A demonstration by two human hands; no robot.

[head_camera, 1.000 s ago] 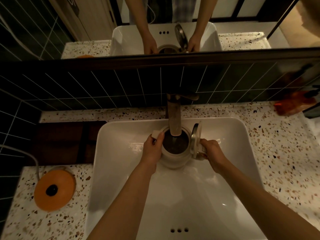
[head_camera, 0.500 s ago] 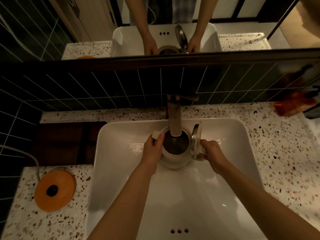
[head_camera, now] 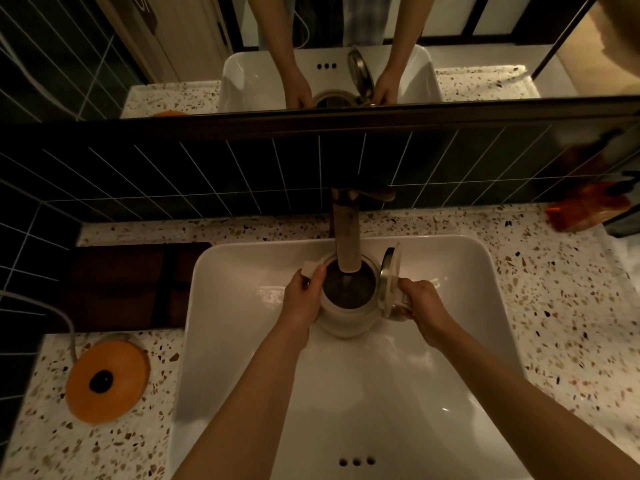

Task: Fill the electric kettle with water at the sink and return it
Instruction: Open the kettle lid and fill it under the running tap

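Kettle (head_camera: 348, 318) under faucet (head_camera: 346, 233), unlabelled.

Dim, warm light falls on a speckled terrazzo countertop (head_camera: 554, 306). Behind it rises a wall of dark rectangular tiles with pale grout (head_camera: 207, 174), topped by a dark-framed wall mirror (head_camera: 138, 46).

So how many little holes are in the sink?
3, side by side in a row on the sink's near wall: left hole, middle hole, right hole. The mirror reflects them too.
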